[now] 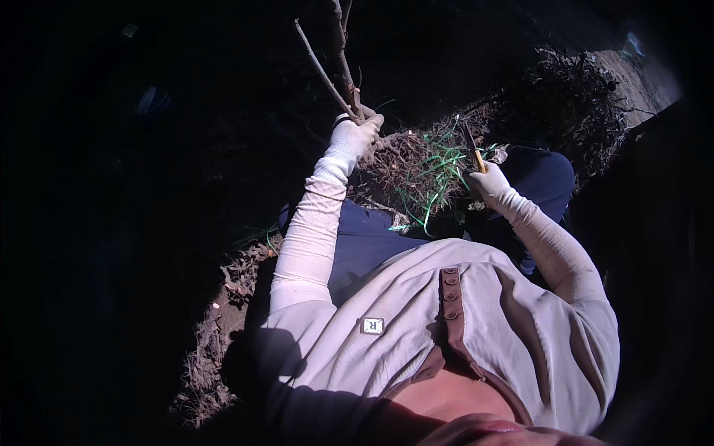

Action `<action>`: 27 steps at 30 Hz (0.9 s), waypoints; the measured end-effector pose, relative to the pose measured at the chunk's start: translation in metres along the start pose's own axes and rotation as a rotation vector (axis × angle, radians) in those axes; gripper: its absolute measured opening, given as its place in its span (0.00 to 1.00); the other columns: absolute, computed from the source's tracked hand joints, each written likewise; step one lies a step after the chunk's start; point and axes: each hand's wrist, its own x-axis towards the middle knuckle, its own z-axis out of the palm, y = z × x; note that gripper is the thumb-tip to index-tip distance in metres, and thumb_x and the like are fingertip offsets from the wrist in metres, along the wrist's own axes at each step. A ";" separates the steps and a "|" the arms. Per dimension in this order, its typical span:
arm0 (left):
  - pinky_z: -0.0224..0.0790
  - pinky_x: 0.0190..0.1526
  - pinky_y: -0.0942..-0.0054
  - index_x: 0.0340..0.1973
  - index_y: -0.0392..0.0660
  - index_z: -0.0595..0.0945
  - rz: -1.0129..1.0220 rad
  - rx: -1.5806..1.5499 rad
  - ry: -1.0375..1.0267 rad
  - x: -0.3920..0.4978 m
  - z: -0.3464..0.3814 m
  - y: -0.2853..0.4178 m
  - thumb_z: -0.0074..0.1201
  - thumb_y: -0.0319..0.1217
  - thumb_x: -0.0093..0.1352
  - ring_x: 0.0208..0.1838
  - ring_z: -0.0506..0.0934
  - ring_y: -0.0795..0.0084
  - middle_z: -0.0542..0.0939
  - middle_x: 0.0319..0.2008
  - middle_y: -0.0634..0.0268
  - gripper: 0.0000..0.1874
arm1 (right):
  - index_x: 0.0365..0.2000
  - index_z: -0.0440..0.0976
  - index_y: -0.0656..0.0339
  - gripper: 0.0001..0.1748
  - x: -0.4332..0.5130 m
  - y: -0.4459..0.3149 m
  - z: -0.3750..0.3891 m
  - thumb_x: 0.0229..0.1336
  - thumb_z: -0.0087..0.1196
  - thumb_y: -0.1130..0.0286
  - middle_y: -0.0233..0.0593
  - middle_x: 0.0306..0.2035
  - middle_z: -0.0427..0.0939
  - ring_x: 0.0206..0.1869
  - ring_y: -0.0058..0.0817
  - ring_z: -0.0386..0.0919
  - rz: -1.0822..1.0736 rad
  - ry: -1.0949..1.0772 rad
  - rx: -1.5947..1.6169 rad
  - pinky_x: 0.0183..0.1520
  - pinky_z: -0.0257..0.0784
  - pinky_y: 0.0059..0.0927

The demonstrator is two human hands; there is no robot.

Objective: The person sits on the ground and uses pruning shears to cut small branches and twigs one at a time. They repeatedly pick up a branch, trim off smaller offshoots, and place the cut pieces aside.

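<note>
My left hand (357,134), in a pale knit glove, is closed around the lower end of a woody branching stem (341,56). A thinner bare shoot (321,69) slants up beside it from the same grip. Right by this hand lies a tangle of brown roots (393,161), with bright green strands (443,164) strewn through it. My right hand (491,184), gloved too, holds a small knife-like tool (473,146) with a dark blade and a yellow handle. Its blade points up and away from me, beside the green strands.
My bent legs in dark blue trousers (362,228) frame the roots. A darker heap of roots (580,95) lies at the upper right, by a sunlit patch of ground (641,83). More dry root litter (215,340) lies at the lower left. Deep shadow hides much of the left side.
</note>
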 end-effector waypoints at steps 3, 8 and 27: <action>0.69 0.33 0.79 0.47 0.35 0.71 0.076 -0.053 -0.199 -0.013 0.015 -0.009 0.57 0.28 0.63 0.28 0.76 0.78 0.76 0.24 0.67 0.19 | 0.45 0.68 0.65 0.15 -0.024 -0.019 0.014 0.57 0.53 0.73 0.36 0.35 0.73 0.37 0.24 0.75 -0.108 -0.373 0.308 0.41 0.77 0.33; 0.68 0.39 0.83 0.55 0.32 0.65 0.144 -0.138 -0.505 -0.030 0.028 -0.017 0.53 0.25 0.65 0.34 0.75 0.79 0.76 0.31 0.67 0.24 | 0.54 0.62 0.68 0.24 -0.052 -0.044 0.032 0.58 0.51 0.72 0.49 0.46 0.73 0.47 0.39 0.75 0.242 -0.832 0.579 0.53 0.71 0.50; 0.72 0.49 0.70 0.55 0.40 0.66 0.204 -0.097 -0.579 -0.044 0.029 -0.033 0.59 0.26 0.62 0.45 0.78 0.69 0.77 0.45 0.59 0.27 | 0.44 0.70 0.58 0.11 -0.054 -0.021 0.069 0.60 0.49 0.73 0.34 0.38 0.74 0.39 0.26 0.74 0.338 -0.649 0.810 0.41 0.74 0.40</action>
